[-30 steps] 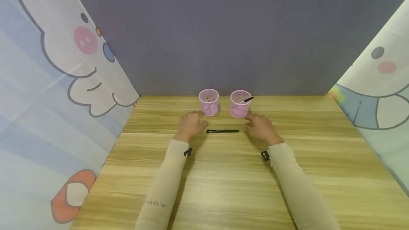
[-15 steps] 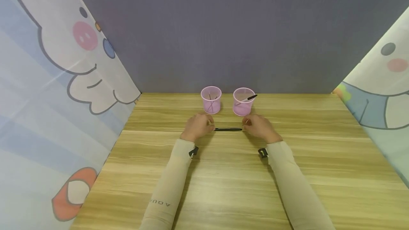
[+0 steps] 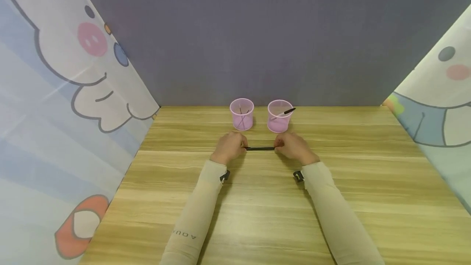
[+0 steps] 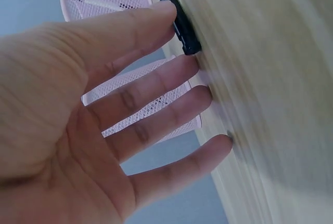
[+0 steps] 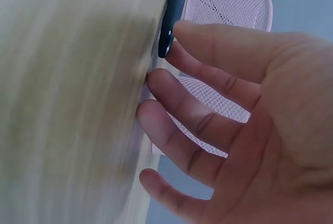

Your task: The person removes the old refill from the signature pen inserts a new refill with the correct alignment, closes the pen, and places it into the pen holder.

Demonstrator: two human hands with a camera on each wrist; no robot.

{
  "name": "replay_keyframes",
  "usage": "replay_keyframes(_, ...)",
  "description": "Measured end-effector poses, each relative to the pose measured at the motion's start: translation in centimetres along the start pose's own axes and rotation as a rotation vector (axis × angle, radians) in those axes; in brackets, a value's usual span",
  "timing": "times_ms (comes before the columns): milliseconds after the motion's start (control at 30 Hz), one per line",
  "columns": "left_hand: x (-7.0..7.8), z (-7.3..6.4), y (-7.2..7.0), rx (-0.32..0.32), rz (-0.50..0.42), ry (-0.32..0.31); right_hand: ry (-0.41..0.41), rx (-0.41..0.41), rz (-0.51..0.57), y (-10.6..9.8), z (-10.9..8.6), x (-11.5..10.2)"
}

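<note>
A black pen [image 3: 260, 148] lies crosswise close to the tabletop, one end at each hand. My left hand [image 3: 229, 147] pinches its left end between thumb and index finger. In the left wrist view the blunt end of the pen [image 4: 188, 42] sticks out past the thumb, and the other fingers reach toward the wood. My right hand [image 3: 292, 146] pinches the opposite end. The right wrist view has the tapered tip of the pen [image 5: 166, 39] between thumb and index finger, the remaining fingers loosely bent beside the tabletop.
Two pink mesh cups stand behind the hands. The left cup [image 3: 242, 122] holds thin dark sticks; in the right cup [image 3: 278, 124] leans a pen with a black end [image 3: 290, 111]. A grey wall [image 3: 272, 44] rises behind the wooden table [image 3: 257, 216], with cartoon-printed curtains [image 3: 40, 105] at the sides.
Both hands have come inward to the pen's ends, from beside the cups, and their fingers have closed on it. The cups keep their places; the view has shifted slightly.
</note>
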State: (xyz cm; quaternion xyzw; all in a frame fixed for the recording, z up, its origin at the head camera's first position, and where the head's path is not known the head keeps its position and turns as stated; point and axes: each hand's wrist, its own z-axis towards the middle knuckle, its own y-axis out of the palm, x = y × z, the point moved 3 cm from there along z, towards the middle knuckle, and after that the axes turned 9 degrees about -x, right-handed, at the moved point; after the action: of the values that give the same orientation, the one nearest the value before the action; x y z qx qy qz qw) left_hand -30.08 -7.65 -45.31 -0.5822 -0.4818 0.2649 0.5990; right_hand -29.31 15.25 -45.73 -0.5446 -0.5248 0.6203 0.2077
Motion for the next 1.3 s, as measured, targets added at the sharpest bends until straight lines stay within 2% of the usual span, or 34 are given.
replay_keyframes(267, 0.6, -0.1, 0.2, 0.018, 0.043, -0.006, 0.025, -0.015, 0.0, 0.2, 0.1, 0.0)
replay_keyframes(500, 0.8, 0.1, 0.2, 0.044, 0.059, -0.018, 0.026, -0.019, -0.041, 0.3, 0.3, -0.2)
replay_keyframes(800, 0.5, 0.2, 0.8, 0.047, 0.058, 0.013, 0.024, -0.038, -0.063, 0.7, 0.1, -0.2)
replay_keyframes(967, 0.4, 0.2, 0.9, 0.035, 0.025, 0.041, -0.032, 0.015, -0.029, 0.6, 0.0, -0.1)
replay_keyframes(1133, 0.3, 0.2, 0.6, 0.02, 0.002, 0.074, -0.045, 0.017, 0.037, 0.3, -0.1, -0.2)
replay_keyframes(1300, 0.3, 0.0, 0.1, 0.048, -0.028, 0.105, -0.056, 0.026, 0.083, -0.3, -0.3, -0.2)
